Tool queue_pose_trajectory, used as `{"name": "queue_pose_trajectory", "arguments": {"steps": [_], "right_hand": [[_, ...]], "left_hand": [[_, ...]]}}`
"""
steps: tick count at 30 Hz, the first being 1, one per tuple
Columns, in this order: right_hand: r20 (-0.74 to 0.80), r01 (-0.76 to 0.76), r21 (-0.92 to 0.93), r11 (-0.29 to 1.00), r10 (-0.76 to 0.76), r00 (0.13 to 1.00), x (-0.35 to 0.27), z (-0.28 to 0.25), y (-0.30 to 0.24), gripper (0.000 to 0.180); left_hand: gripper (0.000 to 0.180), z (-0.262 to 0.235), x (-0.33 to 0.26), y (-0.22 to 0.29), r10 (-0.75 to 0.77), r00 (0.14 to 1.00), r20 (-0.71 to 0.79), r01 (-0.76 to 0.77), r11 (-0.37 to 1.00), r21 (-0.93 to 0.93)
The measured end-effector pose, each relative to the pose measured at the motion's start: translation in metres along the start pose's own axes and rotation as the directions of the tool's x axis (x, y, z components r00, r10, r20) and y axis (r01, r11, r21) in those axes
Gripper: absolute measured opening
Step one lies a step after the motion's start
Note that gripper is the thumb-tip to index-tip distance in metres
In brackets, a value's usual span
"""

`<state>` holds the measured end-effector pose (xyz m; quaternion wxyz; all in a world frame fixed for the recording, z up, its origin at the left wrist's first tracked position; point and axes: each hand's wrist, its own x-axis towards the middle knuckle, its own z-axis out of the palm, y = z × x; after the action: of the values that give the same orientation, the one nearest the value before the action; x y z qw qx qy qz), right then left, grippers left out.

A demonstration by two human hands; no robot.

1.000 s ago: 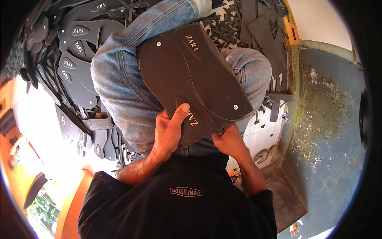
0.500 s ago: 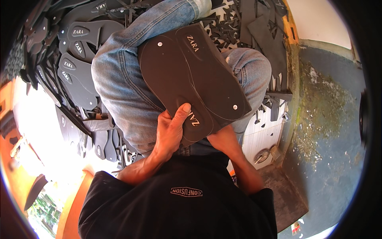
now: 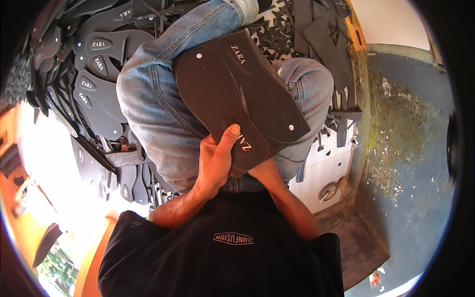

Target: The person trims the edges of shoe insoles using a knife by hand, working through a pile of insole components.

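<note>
A black foam sheet [image 3: 217, 89] lies tilted across my lap, with two sandal sole outlines, white lettering and small round white marks on its face. My left hand [image 3: 216, 161] is closed on its near edge, the thumb pressed on top over the lettering and the other fingers underneath. From the right, my right hand [image 3: 264, 172] reaches beneath the near edge of the sheet. Its fingers are hidden there, so I cannot see whether they hold anything.
Cut-out black soles [image 3: 101, 89] pile up at the left. Small black offcuts [image 3: 279, 37] and long foam scraps [image 3: 324, 42] lie beyond my knees. At the right are a round metal object [image 3: 328, 192], a brown block [image 3: 351, 242] and a stained grey floor [image 3: 410, 148].
My right hand has slid a little to the left under the sheet. The near end of the sheet has shifted slightly, my left hand still gripping it.
</note>
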<state>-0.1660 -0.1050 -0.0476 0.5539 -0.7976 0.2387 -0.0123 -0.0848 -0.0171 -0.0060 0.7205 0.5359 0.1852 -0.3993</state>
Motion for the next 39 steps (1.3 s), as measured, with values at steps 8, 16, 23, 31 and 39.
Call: {"name": "queue_pose_trajectory", "arguments": {"steps": [8,16,23,31,39], "right_hand": [[-0.066,0.084,0.09,0.992,-0.079,0.995,0.006,0.012,-0.002,0.044],[-0.151,0.175,0.225,0.959,-0.143,0.978,0.015,0.028,0.012,0.044],[-0.198,0.181,0.303,0.936,-0.124,0.972,0.024,0.035,0.018,0.044],[-0.215,0.171,0.293,0.941,-0.109,0.97,0.043,0.039,0.015,0.042],[-0.228,0.163,0.286,0.944,-0.098,0.969,0.063,0.04,0.016,0.041]], "left_hand": [[0.023,0.007,0.001,-0.002,0.029,0.998,-0.046,-0.033,0.997,-0.075],[0.022,0.003,-0.001,0.0,0.003,0.999,0.04,0.001,0.994,-0.107],[0.024,0.001,0.0,0.0,-0.04,0.999,0.034,0.043,0.995,-0.093],[0.03,-0.003,-0.001,0.0,-0.032,0.999,0.018,0.033,0.996,-0.083],[0.028,-0.011,-0.006,0.004,-0.068,0.997,0.041,0.071,0.994,-0.079]]}}
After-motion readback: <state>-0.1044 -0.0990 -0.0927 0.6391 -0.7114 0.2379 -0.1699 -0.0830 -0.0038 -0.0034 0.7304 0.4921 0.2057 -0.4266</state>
